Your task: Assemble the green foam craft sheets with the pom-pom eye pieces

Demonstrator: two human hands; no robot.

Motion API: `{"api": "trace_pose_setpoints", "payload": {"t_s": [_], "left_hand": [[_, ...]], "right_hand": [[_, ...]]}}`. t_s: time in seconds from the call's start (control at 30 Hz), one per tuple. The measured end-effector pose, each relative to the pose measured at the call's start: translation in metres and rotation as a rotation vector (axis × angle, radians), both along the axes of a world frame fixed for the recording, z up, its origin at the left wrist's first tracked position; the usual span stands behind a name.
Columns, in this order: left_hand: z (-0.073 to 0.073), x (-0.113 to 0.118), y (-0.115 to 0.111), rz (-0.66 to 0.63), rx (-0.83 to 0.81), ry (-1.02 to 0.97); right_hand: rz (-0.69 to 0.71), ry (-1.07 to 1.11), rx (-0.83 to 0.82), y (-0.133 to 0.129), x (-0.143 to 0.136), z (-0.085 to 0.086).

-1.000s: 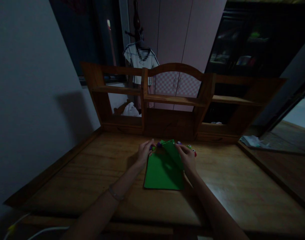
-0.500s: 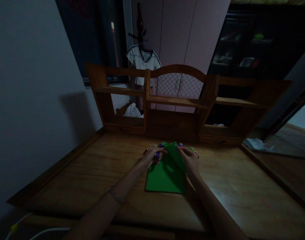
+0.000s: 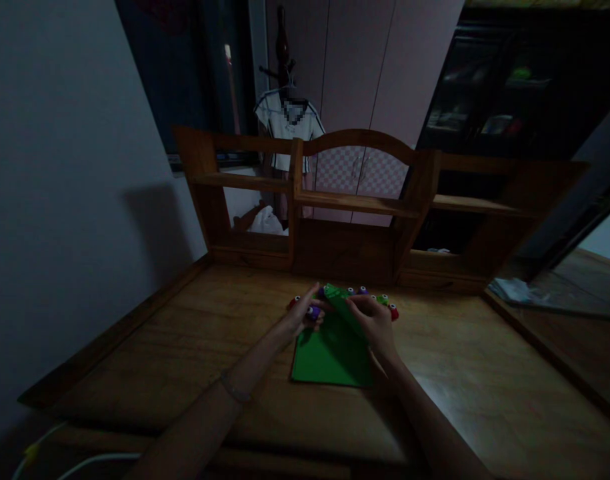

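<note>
Pinching green flap (image 3: 353,318) (long axis far-left to near-right) in right hand (image 3: 377,324); holding purple toy (image 3: 313,312) in left hand (image 3: 299,317), just left of flap.

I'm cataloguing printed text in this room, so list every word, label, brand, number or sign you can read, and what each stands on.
No text can be read anywhere in the picture.
Green sheet: no lettering visible.
Toys with eyes: too small and blurred to tell.
Shirt: pixelated at the neck; any print there is unreadable.
Dark cabinet: contents too dim to read.
</note>
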State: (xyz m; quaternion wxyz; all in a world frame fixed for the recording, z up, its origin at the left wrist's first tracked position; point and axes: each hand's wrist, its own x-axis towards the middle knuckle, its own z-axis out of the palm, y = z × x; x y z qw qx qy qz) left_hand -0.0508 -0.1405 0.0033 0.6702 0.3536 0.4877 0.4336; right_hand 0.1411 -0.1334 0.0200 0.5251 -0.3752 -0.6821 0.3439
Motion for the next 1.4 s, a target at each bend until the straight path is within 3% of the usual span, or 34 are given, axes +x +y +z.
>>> {"api": "trace_pose_setpoints", "payload": {"t_s": [0.1,0.3,0.53,0.93,1.13,1.4], "left_hand": [[-0.001,0.001,0.000,0.011,0.012,-0.052],[-0.010,0.004,0.002,0.090,0.040,0.055],[-0.020,0.003,0.005,0.079,0.114,0.081],[-0.013,0.007,0.003,0.090,0.111,0.138],[-0.011,0.007,0.003,0.080,0.094,0.159],[0.005,0.004,-0.005,0.133,0.188,0.159]], "right_hand": [[0.059,-0.046,0.045,-0.003,-0.001,-0.002],[0.114,-0.268,0.230,-0.004,-0.005,-0.009],[0.132,-0.318,0.309,-0.008,-0.009,-0.006],[0.084,-0.399,0.364,-0.010,-0.010,-0.009],[0.000,-0.521,0.480,-0.013,-0.011,-0.012],[0.102,-0.534,0.502,-0.022,-0.015,-0.004]]}}
